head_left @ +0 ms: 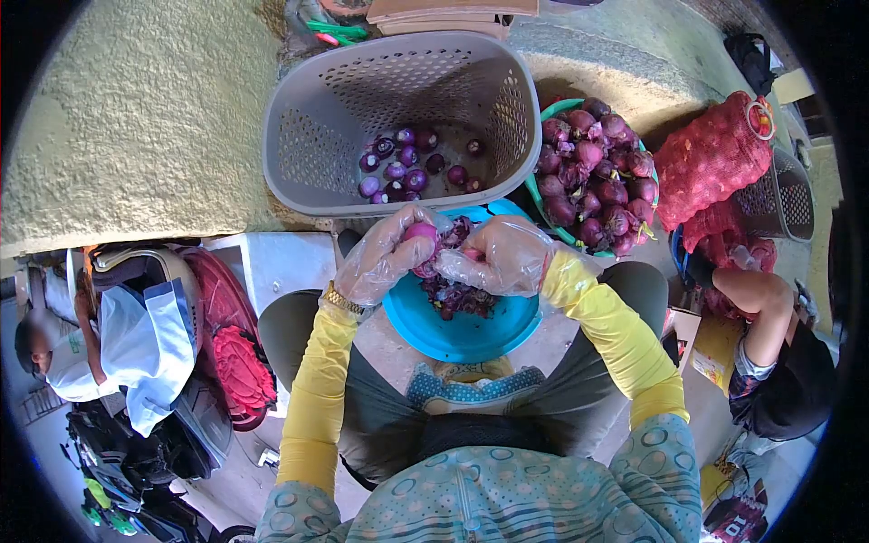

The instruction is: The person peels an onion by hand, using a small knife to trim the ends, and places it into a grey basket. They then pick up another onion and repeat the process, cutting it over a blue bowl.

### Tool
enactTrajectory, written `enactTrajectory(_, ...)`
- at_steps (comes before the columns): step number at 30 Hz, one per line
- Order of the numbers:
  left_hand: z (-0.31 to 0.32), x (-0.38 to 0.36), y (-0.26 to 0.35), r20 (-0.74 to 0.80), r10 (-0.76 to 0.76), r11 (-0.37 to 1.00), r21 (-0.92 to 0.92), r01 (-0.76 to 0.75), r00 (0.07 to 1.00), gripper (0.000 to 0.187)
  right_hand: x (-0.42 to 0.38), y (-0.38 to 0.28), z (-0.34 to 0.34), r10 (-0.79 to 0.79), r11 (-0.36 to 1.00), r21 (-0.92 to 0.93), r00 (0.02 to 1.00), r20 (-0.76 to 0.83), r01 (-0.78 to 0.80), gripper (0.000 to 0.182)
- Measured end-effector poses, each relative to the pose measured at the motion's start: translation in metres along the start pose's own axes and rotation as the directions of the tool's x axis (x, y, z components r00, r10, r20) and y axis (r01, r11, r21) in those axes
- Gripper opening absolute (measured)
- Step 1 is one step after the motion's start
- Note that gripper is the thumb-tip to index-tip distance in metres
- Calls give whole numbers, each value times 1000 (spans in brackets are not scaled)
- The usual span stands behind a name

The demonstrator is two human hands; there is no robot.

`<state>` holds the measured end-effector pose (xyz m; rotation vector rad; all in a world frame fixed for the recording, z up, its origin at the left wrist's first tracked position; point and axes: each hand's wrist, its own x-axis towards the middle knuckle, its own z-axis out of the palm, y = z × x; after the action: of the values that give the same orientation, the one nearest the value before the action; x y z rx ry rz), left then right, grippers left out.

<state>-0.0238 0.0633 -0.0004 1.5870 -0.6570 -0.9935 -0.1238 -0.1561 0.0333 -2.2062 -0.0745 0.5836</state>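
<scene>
Presently listed, one seated person and the items within reach. Left hand (385, 253): in a clear plastic glove, fingers curled around a small red onion (419, 237) at its left side. Right hand (502, 256): likewise gloved, closed over the same onion from the right, fingertips pressed to its skin; both hands meet just above the blue bowl (462, 333). Blue bowl: resting between the person's knees, holding a heap of purple onion skins (457, 294) (loose, papery, piled toward the far rim). Grey plastic basket (308, 136): beyond the hands, perforated walls, a scatter of peeled onions (403, 163) on its bottom. Green basin (554, 109): to the right of the basket and touching it, heaped with unpeeled red onions (593, 172). Red mesh sack (711, 158): farther right, full and bulging. Sleeves: yellow, on both forearms; a gold watch (342, 300) at the left wrist. Another person's arm (756, 303) shows at the right edge.
</scene>
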Motion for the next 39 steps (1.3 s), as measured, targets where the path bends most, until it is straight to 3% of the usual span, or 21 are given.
enactTrajectory(3, -6, 2, -6, -38, -17, 1000, -13, 17, 999, 31, -1, 3, 1, -67, 996, -65, 997, -43, 64, 70)
enactTrajectory(6, -12, 0, -5, -168, 5, 995, 95, 11, 986, 42, 0, 5, 6, -124, 988, -113, 984, -128, 110, 70)
enactTrajectory(8, -11, 1, -4, -157, 106, 992, -44, -114, 982, 48, -4, 5, 4, -139, 985, -123, 983, -123, 124, 69)
enactTrajectory(10, -11, 4, -8, -178, 114, 988, -82, -131, 977, 52, -8, 6, 2, -155, 981, -135, 982, -110, 140, 69)
enactTrajectory(13, -14, 4, -14, -196, 106, 982, -130, -133, 975, 60, -10, 5, 2, -117, 973, -199, 993, 32, 121, 73)
enactTrajectory(16, -11, 7, -19, -198, 133, 970, -175, -169, 971, 68, -8, 7, 14, -39, 963, -264, 998, 56, 53, 74)
enactTrajectory(20, -11, 10, -17, -184, 205, 948, -208, -241, 961, 77, -5, 26, 41, 23, 968, -250, 999, -39, -32, 70)
enactTrajectory(23, -11, 6, -10, -185, 156, 957, -215, -195, 970, 80, -1, 35, 48, -72, 948, -317, 988, -136, 25, 62)
enactTrajectory(25, -10, 5, -7, -193, 149, 954, -230, -192, 970, 80, 2, 31, 38, -107, 932, -348, 994, 5, 102, 56)
enactTrajectory(28, -9, 5, -7, -197, 136, 945, -268, -187, 971, 79, 1, 24, 26, -54, 941, -328, 993, 104, 86, 53)
enactTrajectory(33, -14, 9, -21, -180, 156, 927, -312, -206, 971, 74, -2, 28, 28, -64, 953, -296, 998, 12, 65, 53)
enactTrajectory(35, -17, 10, -18, -242, 204, 969, -91, -232, 949, 67, -3, 26, 25, -85, 969, -238, 995, -47, 72, 53)
enactTrajectory(37, -15, 7, -8, -249, 210, 975, -12, -220, 945, 64, -4, 13, 12, 34, 983, -178, 995, -88, -50, 50)
enactTrajectory(38, -14, 6, -3, -255, 216, 976, 68, -206, 943, 60, -5, 13, 10, 35, 983, -178, 995, -90, -50, 50)
enactTrajectory(39, -14, 7, -5, -253, 216, 976, 68, -206, 943, 60, -6, 15, 8, -11, 998, -65, 986, -168, 0, 49)
